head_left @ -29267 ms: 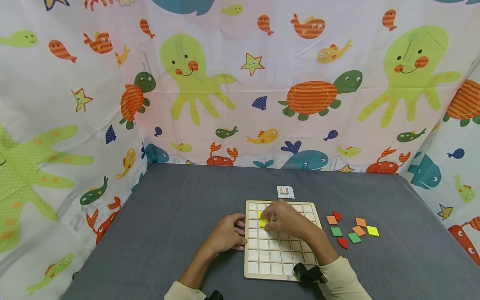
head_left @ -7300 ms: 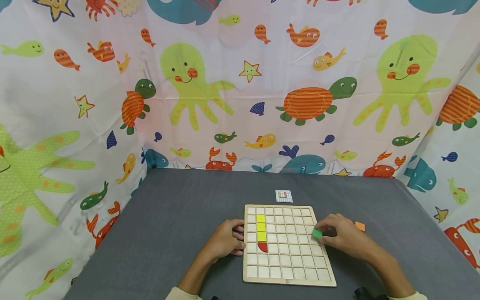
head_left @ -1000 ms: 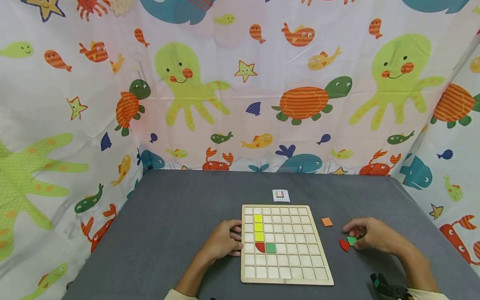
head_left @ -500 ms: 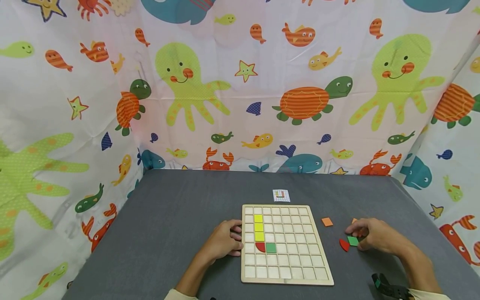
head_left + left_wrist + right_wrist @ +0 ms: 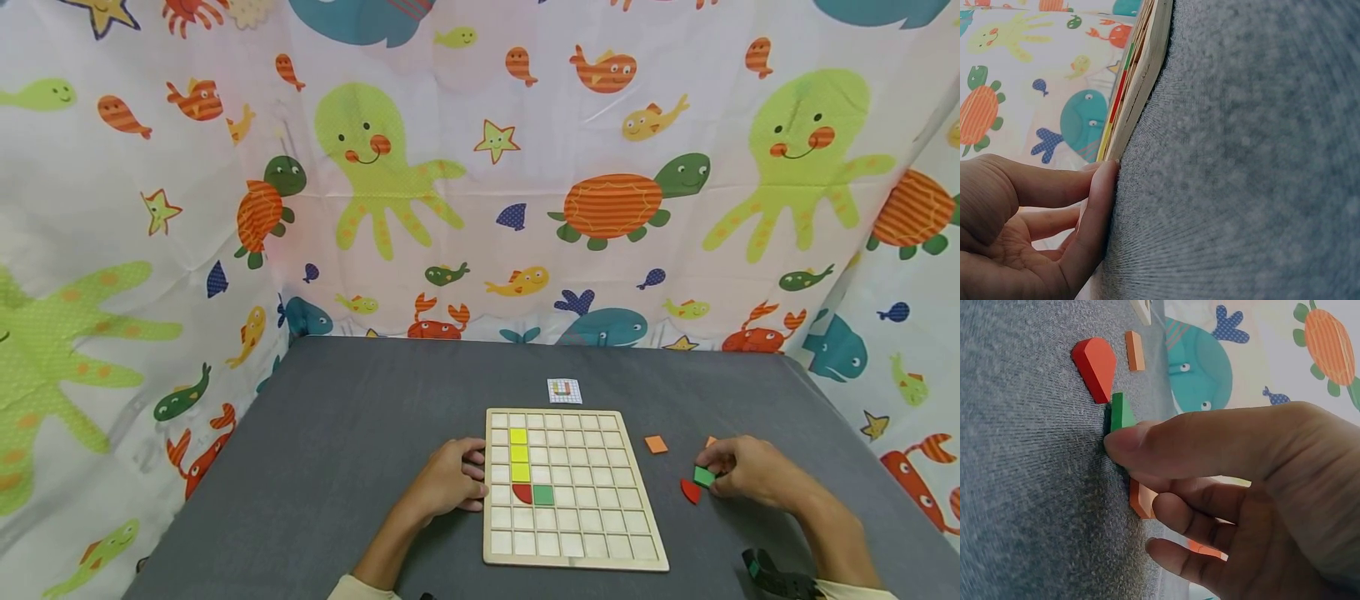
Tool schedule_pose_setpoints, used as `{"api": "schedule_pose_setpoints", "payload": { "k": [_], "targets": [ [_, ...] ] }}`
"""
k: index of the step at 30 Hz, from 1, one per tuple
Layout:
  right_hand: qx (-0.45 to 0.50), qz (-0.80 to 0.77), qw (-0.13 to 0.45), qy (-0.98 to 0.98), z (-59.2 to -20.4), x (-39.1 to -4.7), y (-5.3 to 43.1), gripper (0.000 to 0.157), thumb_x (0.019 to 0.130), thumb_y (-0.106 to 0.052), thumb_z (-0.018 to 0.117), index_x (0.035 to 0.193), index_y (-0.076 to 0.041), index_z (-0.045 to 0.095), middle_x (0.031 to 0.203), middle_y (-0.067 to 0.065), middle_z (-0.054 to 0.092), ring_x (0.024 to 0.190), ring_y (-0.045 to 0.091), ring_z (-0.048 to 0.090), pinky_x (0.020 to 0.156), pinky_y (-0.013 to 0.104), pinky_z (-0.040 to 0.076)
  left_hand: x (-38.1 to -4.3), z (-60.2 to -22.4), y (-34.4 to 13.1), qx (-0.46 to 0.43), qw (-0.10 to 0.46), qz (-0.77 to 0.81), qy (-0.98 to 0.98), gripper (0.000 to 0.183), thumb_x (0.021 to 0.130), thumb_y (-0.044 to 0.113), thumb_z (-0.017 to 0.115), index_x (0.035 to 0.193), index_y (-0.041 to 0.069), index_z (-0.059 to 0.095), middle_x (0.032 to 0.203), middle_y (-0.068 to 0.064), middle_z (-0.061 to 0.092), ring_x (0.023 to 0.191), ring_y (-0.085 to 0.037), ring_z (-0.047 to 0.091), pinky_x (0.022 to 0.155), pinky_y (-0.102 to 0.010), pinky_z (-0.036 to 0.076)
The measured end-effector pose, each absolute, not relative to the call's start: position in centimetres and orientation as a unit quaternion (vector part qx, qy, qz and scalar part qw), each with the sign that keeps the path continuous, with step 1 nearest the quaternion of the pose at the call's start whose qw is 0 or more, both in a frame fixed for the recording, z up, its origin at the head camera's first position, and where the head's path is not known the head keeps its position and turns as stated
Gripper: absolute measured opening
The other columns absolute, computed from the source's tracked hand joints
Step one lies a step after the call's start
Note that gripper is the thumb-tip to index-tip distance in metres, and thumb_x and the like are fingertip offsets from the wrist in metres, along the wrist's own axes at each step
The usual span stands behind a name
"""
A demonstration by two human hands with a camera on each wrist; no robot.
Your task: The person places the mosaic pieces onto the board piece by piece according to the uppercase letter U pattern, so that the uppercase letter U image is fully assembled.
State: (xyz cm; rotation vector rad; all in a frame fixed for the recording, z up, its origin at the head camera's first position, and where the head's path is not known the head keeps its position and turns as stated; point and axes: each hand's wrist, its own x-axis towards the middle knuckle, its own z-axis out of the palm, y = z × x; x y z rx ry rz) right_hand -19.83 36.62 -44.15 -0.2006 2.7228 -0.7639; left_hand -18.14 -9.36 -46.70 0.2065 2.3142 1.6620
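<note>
A wooden grid board (image 5: pixel 592 523) lies on the grey cloth. In its second column sit several yellow square tiles (image 5: pixel 519 454) in a line, then a red quarter-round tile (image 5: pixel 522 493), with a green square tile (image 5: pixel 543 495) to its right. My left hand (image 5: pixel 448 479) holds the board's left edge; the left wrist view shows thumb and finger at the rim. Right of the board, my right hand (image 5: pixel 753 473) pinches another green square tile (image 5: pixel 1121 414), tilted in the head view. A loose red quarter-round tile (image 5: pixel 690 492) lies just beside it.
One orange square tile (image 5: pixel 656 444) lies right of the board. A second orange tile (image 5: pixel 1141 501) is partly hidden behind the right fingers. A small printed grid card (image 5: pixel 564 391) with a coloured U shape lies beyond the board. A sea-animal curtain (image 5: pixel 480 167) surrounds the table.
Over the last half minute, one more yellow tile, a red one and a green one came onto the board. Just now my right fingers took hold of the second green tile and tilted it.
</note>
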Motion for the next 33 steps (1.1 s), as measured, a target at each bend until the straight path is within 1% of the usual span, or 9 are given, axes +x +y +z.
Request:
{"api": "schedule_pose_setpoints", "payload": {
  "k": [8, 13, 20, 27, 29, 33],
  "targets": [
    [-0.07, -0.264, 0.14, 0.952, -44.2, -19.8, 36.2, 0.03, 0.08, -0.007, 0.079, 0.11, -0.004, 0.077, 0.095, 0.001, 0.068, 0.085, 0.018, 0.057, 0.069, 0.032, 0.05, -18.1, -46.6, -9.3, 0.072, 0.141, 0.574, 0.804, 0.067, 0.083, -0.013, 0.077, 0.146, -0.006, 0.055, 0.119, -0.016, 0.059, 0.096, -0.023, 0.065, 0.062, -0.036, 0.067],
    [-0.079, -0.28, 0.132, 0.948, -44.3, -19.8, 35.3, 0.029, 0.079, -0.009, 0.08, 0.108, -0.005, 0.077, 0.09, 0.0, 0.067, 0.081, 0.017, 0.056, 0.066, 0.028, 0.049, -18.1, -46.5, -9.3, 0.07, 0.144, 0.573, 0.804, 0.067, 0.083, -0.014, 0.077, 0.146, -0.006, 0.055, 0.12, -0.016, 0.059, 0.097, -0.023, 0.065, 0.063, -0.036, 0.067],
    [-0.101, -0.3, 0.126, 0.94, -44.5, -19.7, 33.7, 0.029, 0.08, -0.013, 0.081, 0.108, -0.009, 0.078, 0.092, -0.001, 0.07, 0.081, 0.013, 0.058, 0.066, 0.025, 0.049, -18.2, -46.5, -9.4, 0.071, 0.149, 0.576, 0.801, 0.067, 0.083, -0.014, 0.077, 0.146, -0.006, 0.055, 0.121, -0.017, 0.059, 0.097, -0.023, 0.065, 0.063, -0.037, 0.067],
    [-0.107, -0.313, 0.129, 0.935, -44.1, -19.7, 31.8, 0.031, 0.081, -0.016, 0.083, 0.11, -0.008, 0.078, 0.098, 0.0, 0.07, 0.087, 0.017, 0.06, 0.069, 0.028, 0.053, -18.3, -46.7, -9.5, 0.077, 0.151, 0.585, 0.793, 0.068, 0.083, -0.015, 0.077, 0.146, -0.007, 0.055, 0.121, -0.017, 0.059, 0.098, -0.023, 0.065, 0.063, -0.037, 0.067],
    [-0.109, -0.312, 0.128, 0.935, -44.1, -19.6, 31.3, 0.031, 0.081, -0.018, 0.084, 0.111, -0.01, 0.078, 0.099, 0.0, 0.07, 0.087, 0.016, 0.06, 0.07, 0.028, 0.053, -18.3, -46.7, -9.5, 0.079, 0.151, 0.584, 0.794, 0.068, 0.083, -0.015, 0.076, 0.146, -0.008, 0.054, 0.121, -0.017, 0.059, 0.098, -0.024, 0.065, 0.063, -0.037, 0.067],
    [-0.13, -0.337, 0.127, 0.924, -43.9, -19.5, 30.4, 0.031, 0.082, -0.017, 0.084, 0.111, -0.007, 0.078, 0.101, 0.001, 0.072, 0.087, 0.015, 0.063, 0.068, 0.027, 0.054, -18.3, -46.7, -9.5, 0.081, 0.152, 0.581, 0.795, 0.068, 0.083, -0.015, 0.076, 0.147, -0.008, 0.054, 0.121, -0.018, 0.059, 0.098, -0.024, 0.065, 0.063, -0.037, 0.067]
  ]
}}
